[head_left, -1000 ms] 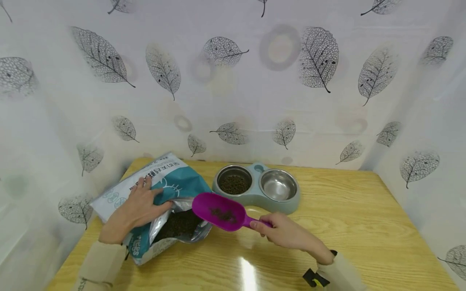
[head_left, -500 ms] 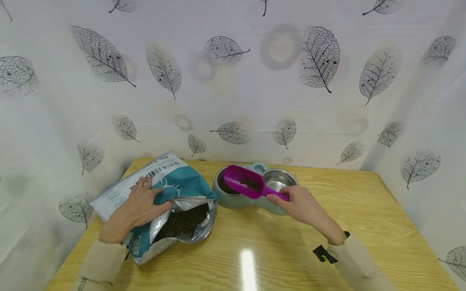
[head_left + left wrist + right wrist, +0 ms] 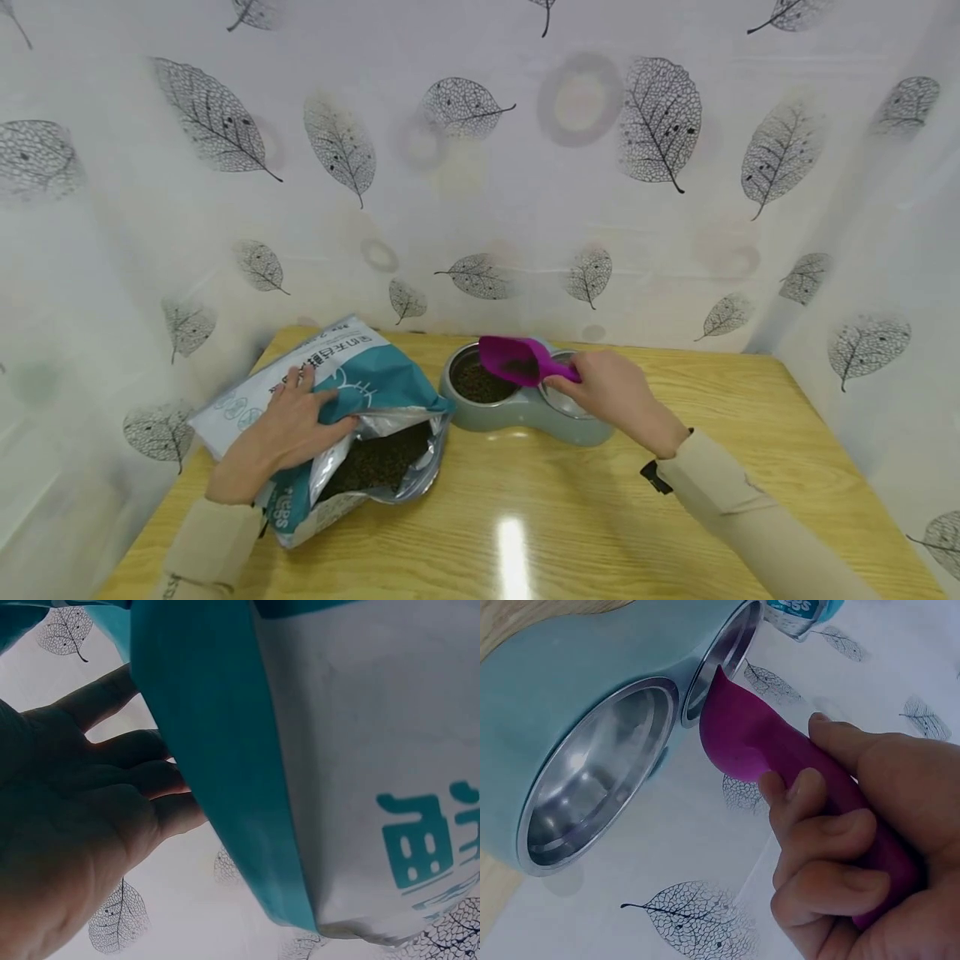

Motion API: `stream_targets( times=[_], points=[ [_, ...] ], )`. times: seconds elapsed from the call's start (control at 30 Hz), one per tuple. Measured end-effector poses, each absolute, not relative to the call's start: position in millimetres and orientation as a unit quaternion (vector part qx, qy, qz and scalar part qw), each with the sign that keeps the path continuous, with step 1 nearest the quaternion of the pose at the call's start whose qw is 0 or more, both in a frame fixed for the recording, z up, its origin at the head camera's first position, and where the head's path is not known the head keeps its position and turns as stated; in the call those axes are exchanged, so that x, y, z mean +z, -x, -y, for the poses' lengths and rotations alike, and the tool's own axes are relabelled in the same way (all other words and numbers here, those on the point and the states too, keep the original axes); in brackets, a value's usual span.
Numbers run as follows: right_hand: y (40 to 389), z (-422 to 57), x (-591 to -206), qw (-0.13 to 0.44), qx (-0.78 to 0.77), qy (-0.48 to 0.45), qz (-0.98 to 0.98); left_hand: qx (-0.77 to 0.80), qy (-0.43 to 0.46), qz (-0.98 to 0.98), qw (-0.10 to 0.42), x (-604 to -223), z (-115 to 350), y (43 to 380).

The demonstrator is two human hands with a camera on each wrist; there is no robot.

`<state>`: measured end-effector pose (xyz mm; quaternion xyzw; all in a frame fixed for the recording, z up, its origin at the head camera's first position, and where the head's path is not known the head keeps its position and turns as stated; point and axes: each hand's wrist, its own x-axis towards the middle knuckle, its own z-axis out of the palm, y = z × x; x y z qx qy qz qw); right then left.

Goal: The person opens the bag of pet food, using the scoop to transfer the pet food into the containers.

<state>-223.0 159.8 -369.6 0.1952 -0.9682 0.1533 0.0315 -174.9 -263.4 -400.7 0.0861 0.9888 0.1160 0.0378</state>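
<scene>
My right hand (image 3: 611, 396) grips the handle of a magenta scoop (image 3: 510, 358). The scoop is tilted over the left side of a pale blue double pet bowl (image 3: 517, 417), and a little brown kibble shows in it. More kibble (image 3: 476, 385) lies in the left steel bowl. The right steel bowl (image 3: 596, 776) is bare shiny metal in the right wrist view; scoop and hand partly cover it in the head view. My left hand (image 3: 288, 429) rests with spread fingers on a teal and white pet food bag (image 3: 393, 375), beside its open mouth. Kibble (image 3: 382, 462) fills the mouth.
All of this stands on a wood-grain table (image 3: 697, 400). Behind and at both sides hangs a white curtain (image 3: 525, 208) printed with grey leaves. The bag's mouth edge lies right beside the left end of the double bowl.
My right hand has carried the scoop from over the bag's mouth, rightward and back to the double bowl, and the scoop has tilted over it. My left hand has stayed on the bag.
</scene>
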Motion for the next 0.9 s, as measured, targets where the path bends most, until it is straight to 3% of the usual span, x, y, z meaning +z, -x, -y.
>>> stream_targets(
  times=[0.37, 0.9],
  points=[
    [222, -147, -378, 0.099, 0.102, -0.222, 0.965, 0.126, -0.079, -0.988, 0.046, -400, 262, 176],
    [217, -136, -388, 0.262, 0.000, -0.263, 0.929, 0.129, -0.079, -0.987, 0.047, -400, 262, 176]
  ],
)
